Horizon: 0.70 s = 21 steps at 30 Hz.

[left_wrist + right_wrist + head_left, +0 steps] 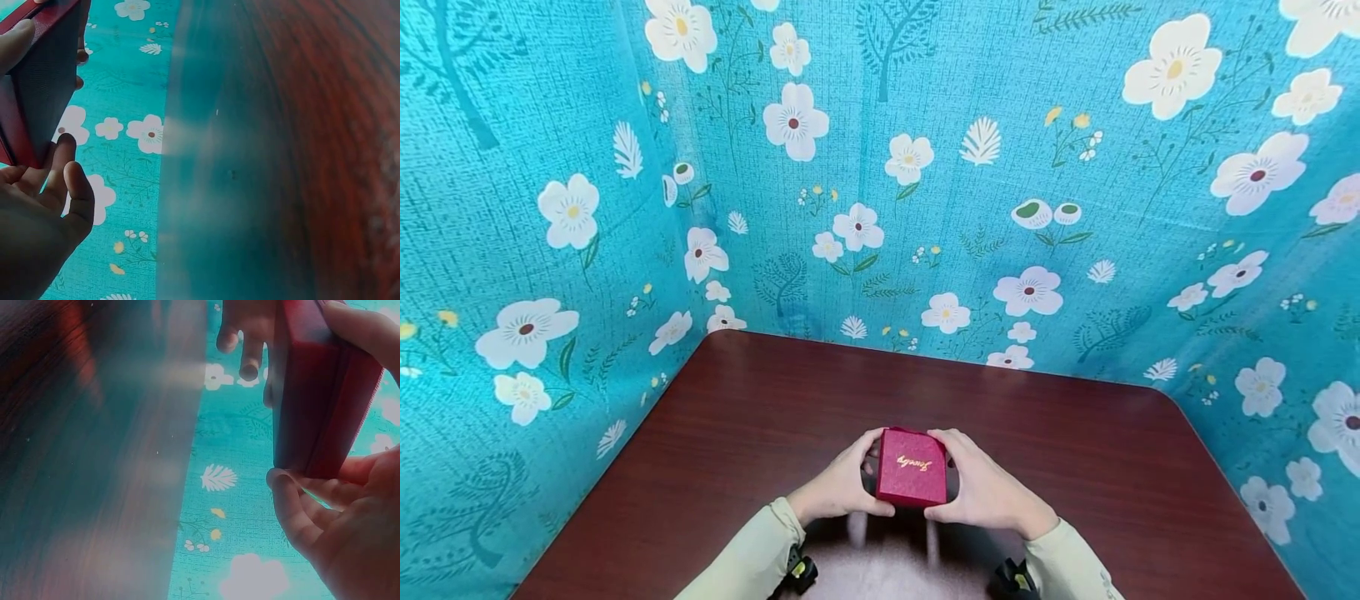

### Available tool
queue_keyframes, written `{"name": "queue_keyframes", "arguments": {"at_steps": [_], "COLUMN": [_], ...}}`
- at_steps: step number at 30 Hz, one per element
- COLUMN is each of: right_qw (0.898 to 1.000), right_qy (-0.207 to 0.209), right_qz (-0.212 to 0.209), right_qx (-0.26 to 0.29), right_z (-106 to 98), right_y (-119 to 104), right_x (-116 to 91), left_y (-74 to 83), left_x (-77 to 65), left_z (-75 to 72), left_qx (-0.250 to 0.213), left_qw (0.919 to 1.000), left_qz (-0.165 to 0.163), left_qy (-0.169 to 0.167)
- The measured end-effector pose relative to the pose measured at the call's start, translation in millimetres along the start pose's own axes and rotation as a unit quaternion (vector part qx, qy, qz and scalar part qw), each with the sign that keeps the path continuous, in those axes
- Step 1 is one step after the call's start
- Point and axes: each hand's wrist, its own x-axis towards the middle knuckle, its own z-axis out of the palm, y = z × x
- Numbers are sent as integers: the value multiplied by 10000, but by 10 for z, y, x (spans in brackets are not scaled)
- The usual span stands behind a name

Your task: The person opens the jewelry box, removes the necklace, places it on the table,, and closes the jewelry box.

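A small square red jewelry box [913, 468] is held up above the table between both hands, its lid down flat and its gold "Jewelry" lettering upside down in the head view. My left hand [842, 482] grips the left side, thumb at the near edge and fingers at the far side. On the opposite side my right hand [988, 487] grips it the same way. In the left wrist view the box [47, 75] shows a dark underside. The right wrist view shows the red side of the box [325, 394] with a seam along it, fingers beneath.
The dark reddish-brown wooden table [760, 400] spreads under the hands and has rounded far corners. A turquoise floral cloth [865, 167] hangs behind it and along both sides. Black straps with small devices [801, 571] sit at the wrists.
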Motion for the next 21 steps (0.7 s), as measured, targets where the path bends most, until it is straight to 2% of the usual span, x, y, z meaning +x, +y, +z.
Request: {"name": "queue_keyframes", "arguments": {"at_steps": [5,14,21], "right_qw": [10000,9999,9997], "right_qy": [-33,71,-20], "right_qz": [33,136,166], "right_qx": [-21,73,159], "right_z": [-2,16,-8], "right_y": [4,10,11], "right_x": [0,1,4], "left_y": [-3,29,10], "left_x": [-3,11,7], "left_z": [0,24,18], "left_qx": [146,329,352], "left_qw": [9999,9989,9989], "left_qz": [29,-164,-154], "left_qy": [53,289,262]}}
